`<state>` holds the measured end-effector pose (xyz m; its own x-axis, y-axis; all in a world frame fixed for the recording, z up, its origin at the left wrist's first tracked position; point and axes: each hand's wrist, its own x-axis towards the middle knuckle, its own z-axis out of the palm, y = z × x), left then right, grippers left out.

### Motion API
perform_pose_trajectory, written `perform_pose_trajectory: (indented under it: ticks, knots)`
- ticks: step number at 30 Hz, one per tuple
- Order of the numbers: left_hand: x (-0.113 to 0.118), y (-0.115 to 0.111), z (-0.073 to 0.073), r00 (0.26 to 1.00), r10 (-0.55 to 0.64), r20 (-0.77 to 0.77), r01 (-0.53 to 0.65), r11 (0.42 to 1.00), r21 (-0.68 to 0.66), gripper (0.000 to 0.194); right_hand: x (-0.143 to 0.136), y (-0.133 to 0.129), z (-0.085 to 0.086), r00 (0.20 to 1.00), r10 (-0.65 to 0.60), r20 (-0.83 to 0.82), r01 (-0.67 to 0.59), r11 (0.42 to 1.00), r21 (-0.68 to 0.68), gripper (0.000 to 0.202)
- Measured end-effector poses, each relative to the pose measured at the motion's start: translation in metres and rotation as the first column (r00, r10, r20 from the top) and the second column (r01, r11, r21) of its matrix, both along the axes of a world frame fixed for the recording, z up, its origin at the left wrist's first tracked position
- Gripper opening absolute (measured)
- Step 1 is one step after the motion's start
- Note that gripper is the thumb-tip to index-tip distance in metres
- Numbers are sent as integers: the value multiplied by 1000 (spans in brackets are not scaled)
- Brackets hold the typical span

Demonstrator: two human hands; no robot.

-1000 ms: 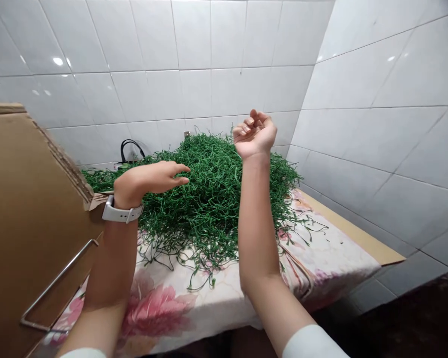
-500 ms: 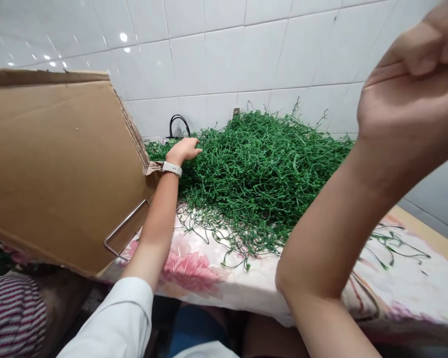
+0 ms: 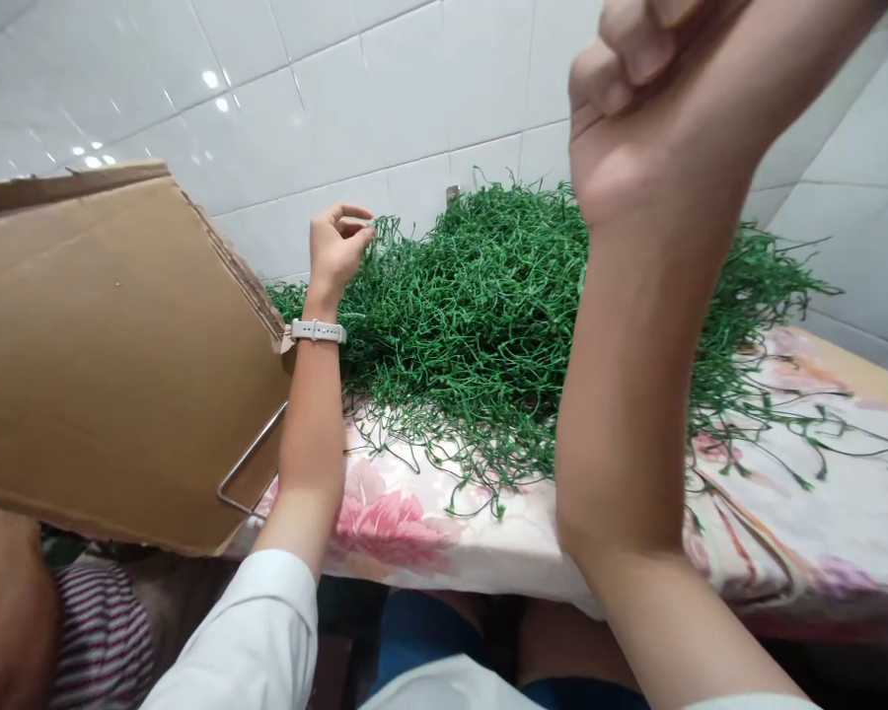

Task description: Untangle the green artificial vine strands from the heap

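My left hand [image 3: 336,251], with a pale watch band on the wrist, is raised at the left end of a big tangled pile of green plastic-looking stems [image 3: 488,306]. Its thumb and forefinger pinch together on a thin green stem [image 3: 386,229] at the pile's edge. Close to the camera, my right hand [image 3: 629,118] is lifted at the upper right, its fingers curled into the palm. What they hold, if anything, is hidden. My right forearm covers part of the pile.
A large cardboard sheet or box side [image 3: 118,365] stands at the left, with a bent metal wire frame [image 3: 252,459] beside it. A floral tablecloth [image 3: 518,537] lies under the stems. White tiled wall [image 3: 407,99] rises behind. Another person's arm [image 3: 7,602] shows at the lower left.
My left hand has risen from the pile, and its fingers now pinch a stem. My right hand has swung left across the view. The camera view has turned a little.
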<state>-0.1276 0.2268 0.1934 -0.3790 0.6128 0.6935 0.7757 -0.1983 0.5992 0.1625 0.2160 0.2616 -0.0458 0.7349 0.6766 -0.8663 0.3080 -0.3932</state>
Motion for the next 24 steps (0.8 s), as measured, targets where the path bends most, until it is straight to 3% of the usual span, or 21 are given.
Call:
perform_pose_trajectory:
  ticks: [4, 7, 10, 13, 16, 21, 24]
  knots:
    - [15, -10, 14, 988, -146, 55, 140, 985, 101, 16, -11, 6, -5, 995, -47, 85, 47, 999, -2, 67]
    - [28, -23, 23, 988, -148, 45, 144, 987, 73, 26, -24, 17, -12, 943, -191, 271, 166, 980, 111, 39]
    - [41, -36, 29, 988, -151, 18, 150, 988, 37, 39, -37, 32, -22, 770, -399, 497, 259, 908, 328, 16]
    - [50, -43, 31, 982, -191, 4, 190, 981, 46, 41, -50, 43, -31, 575, -515, 636, 231, 848, 477, 14]
    - [53, -43, 31, 968, -250, 28, 247, 965, 88, 31, -58, 44, -37, 515, -477, 712, 164, 870, 465, 19]
    - [51, -43, 34, 969, -241, 50, 233, 965, 123, 38, -62, 46, -42, 660, -171, 732, -49, 962, 269, 24]
    - [49, -47, 38, 972, -195, 129, 172, 971, 168, 42, -60, 54, -45, 630, -197, 751, -66, 950, 305, 23]
